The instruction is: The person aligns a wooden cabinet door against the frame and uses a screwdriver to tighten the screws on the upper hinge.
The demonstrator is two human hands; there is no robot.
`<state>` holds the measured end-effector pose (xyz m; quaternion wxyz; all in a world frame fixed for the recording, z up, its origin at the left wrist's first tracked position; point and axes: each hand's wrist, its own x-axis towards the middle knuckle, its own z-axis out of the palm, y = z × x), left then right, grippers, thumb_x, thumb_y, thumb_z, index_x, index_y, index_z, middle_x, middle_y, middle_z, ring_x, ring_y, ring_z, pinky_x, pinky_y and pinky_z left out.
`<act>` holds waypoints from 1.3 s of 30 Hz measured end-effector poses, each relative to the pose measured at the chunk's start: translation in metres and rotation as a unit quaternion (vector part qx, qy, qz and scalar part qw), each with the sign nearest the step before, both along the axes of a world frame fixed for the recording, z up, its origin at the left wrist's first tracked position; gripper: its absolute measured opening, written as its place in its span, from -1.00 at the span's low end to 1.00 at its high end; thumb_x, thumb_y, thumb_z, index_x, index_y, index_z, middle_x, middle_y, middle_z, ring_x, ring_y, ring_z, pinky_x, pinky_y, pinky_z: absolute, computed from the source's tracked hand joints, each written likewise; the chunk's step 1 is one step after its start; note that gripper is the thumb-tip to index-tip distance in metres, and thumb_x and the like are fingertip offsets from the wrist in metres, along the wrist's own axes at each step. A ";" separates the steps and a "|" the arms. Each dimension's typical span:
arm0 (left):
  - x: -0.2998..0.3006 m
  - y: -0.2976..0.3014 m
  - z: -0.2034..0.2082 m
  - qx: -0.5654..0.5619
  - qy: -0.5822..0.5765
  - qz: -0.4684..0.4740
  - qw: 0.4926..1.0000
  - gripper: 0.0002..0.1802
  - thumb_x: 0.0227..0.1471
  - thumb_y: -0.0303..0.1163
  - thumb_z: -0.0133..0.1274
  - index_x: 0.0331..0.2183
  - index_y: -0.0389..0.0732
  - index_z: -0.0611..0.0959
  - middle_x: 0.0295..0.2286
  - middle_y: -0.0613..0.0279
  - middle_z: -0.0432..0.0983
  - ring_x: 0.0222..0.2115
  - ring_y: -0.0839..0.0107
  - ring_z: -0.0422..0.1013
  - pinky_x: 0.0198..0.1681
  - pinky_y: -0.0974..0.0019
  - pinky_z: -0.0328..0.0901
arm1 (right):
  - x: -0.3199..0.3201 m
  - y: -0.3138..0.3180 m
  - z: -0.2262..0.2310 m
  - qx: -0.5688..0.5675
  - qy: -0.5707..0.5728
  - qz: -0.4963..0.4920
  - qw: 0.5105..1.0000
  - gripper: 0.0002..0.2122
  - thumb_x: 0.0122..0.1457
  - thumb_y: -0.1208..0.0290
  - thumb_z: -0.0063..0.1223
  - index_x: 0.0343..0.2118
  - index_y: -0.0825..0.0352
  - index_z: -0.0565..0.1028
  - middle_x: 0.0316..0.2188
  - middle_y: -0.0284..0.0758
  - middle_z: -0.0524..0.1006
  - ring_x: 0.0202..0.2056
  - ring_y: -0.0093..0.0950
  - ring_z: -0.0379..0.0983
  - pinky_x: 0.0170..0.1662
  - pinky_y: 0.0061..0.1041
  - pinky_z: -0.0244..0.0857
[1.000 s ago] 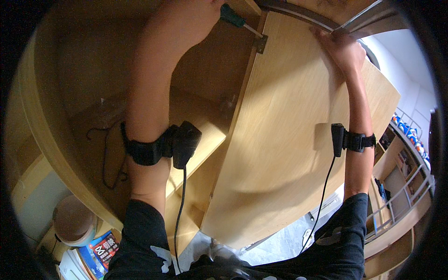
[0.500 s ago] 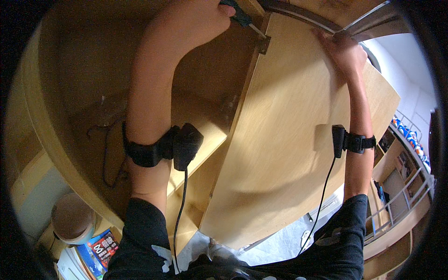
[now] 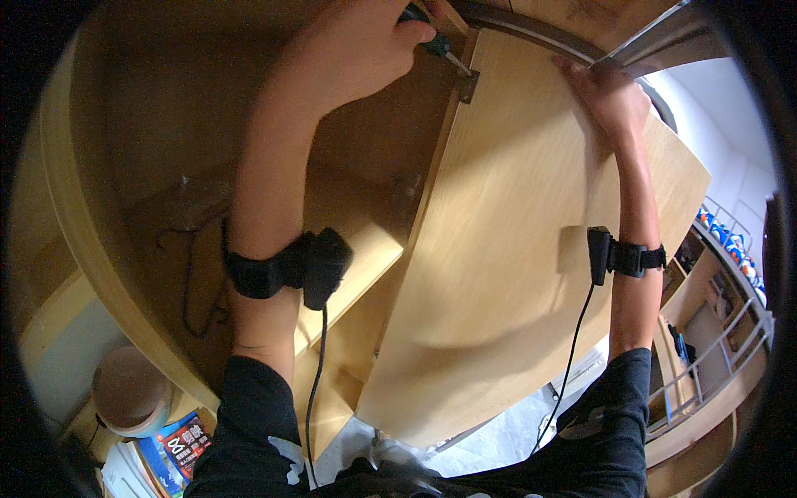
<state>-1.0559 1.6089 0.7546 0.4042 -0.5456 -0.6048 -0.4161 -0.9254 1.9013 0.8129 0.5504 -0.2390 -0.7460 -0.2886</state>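
Observation:
My left hand [image 3: 382,50] is closed around a screwdriver with a dark green handle [image 3: 433,43]. Its metal shaft slants down to a small metal hinge [image 3: 467,86] at the upper inner edge of a pale wooden cabinet door [image 3: 498,232]. The tip meets the hinge area; whether it sits in a screw is too small to tell. Farther right, my right hand [image 3: 616,98] grips the door at its upper edge, part of the fingers hidden. The door stands swung outward from the cabinet.
Inside the open cabinet [image 3: 166,100], a dark hanger [image 3: 195,282] hangs at the left above a wooden shelf [image 3: 365,257]. A round brown-lidded container [image 3: 129,386] and several books [image 3: 178,444] lie lower left. A bunk bed frame [image 3: 714,365] stands at right. Cables run down from both forearm straps.
My left hand and the screwdriver have shifted slightly down and right in the picture, and the hand has turned a little. My right hand keeps its place on the door.

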 end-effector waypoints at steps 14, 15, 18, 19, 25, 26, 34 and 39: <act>0.035 -0.016 0.004 -0.003 -0.166 0.081 0.983 -0.54 0.21 -0.15 -0.18 -0.10 -0.38 0.45 -0.19 -0.15 0.44 -0.18 0.08 0.38 -0.10 0.19 0.24 | 0.007 -0.030 -0.007 -0.042 0.005 0.041 0.998 -0.46 0.00 -0.23 -0.05 -0.18 0.17 0.53 -0.34 -0.11 0.58 -0.22 -0.15 0.50 -0.16 -0.32 0.32; 0.036 -0.020 0.007 -0.036 -0.179 0.097 0.978 -0.55 0.22 -0.16 -0.19 -0.10 -0.39 0.45 -0.18 -0.17 0.44 -0.17 0.07 0.38 -0.09 0.19 0.24 | 0.007 -0.028 -0.005 -0.045 0.005 0.030 0.999 -0.46 0.00 -0.22 -0.05 -0.17 0.16 0.53 -0.33 -0.11 0.58 -0.21 -0.15 0.50 -0.16 -0.32 0.32; 0.015 -0.017 0.002 -0.011 -0.120 0.086 0.989 -0.63 0.20 -0.27 -0.17 -0.11 -0.39 0.43 -0.20 -0.16 0.44 -0.17 0.07 0.38 -0.10 0.18 0.24 | 0.006 -0.027 -0.005 -0.043 0.000 0.036 0.998 -0.46 0.01 -0.22 -0.07 -0.16 0.16 0.52 -0.31 -0.12 0.58 -0.20 -0.15 0.50 -0.15 -0.31 0.31; 0.023 -0.020 0.002 -0.044 -0.117 0.084 0.989 -0.66 0.18 -0.31 -0.15 -0.12 -0.39 0.43 -0.22 -0.16 0.44 -0.18 0.07 0.38 -0.10 0.17 0.23 | 0.009 -0.026 -0.004 -0.039 -0.004 0.043 0.998 -0.46 0.01 -0.23 -0.08 -0.16 0.15 0.52 -0.30 -0.12 0.58 -0.19 -0.15 0.50 -0.14 -0.31 0.31; 0.016 -0.016 -0.006 -0.030 -0.131 0.020 0.991 -0.71 0.15 -0.39 -0.12 -0.16 -0.40 0.44 -0.24 -0.16 0.43 -0.18 0.06 0.37 -0.11 0.15 0.22 | 0.010 -0.016 -0.003 -0.038 -0.019 0.037 0.998 -0.43 0.00 -0.27 -0.10 -0.13 0.13 0.52 -0.27 -0.16 0.58 -0.18 -0.15 0.49 -0.13 -0.27 0.31; 0.021 -0.015 -0.005 -0.044 -0.212 -0.021 0.976 -0.70 0.16 -0.38 -0.14 -0.15 -0.41 0.44 -0.23 -0.18 0.43 -0.16 0.04 0.37 -0.08 0.14 0.22 | 0.011 -0.015 -0.002 -0.037 -0.023 0.036 0.998 -0.43 0.00 -0.27 -0.10 -0.13 0.13 0.52 -0.27 -0.16 0.58 -0.18 -0.15 0.49 -0.13 -0.27 0.31; -0.016 0.016 -0.022 0.086 -0.005 0.186 0.979 -0.65 0.16 -0.39 -0.21 -0.08 -0.42 0.41 -0.13 -0.21 0.38 -0.06 -0.05 0.31 0.03 0.09 0.19 | 0.002 -0.009 -0.004 0.018 0.032 0.031 0.999 -0.35 -0.05 -0.39 -0.15 -0.29 0.19 0.60 -0.44 -0.05 0.57 -0.32 -0.07 0.52 -0.28 -0.25 0.38; -0.010 -0.012 -0.012 -0.044 0.000 0.077 0.996 -0.63 0.14 -0.42 -0.19 -0.04 -0.42 0.36 -0.08 -0.19 0.35 -0.01 -0.04 0.27 0.07 0.13 0.16 | 0.006 -0.008 -0.001 -0.003 -0.008 0.021 1.000 -0.33 -0.05 -0.40 -0.17 -0.23 0.18 0.58 -0.39 -0.04 0.57 -0.28 -0.07 0.51 -0.21 -0.26 0.37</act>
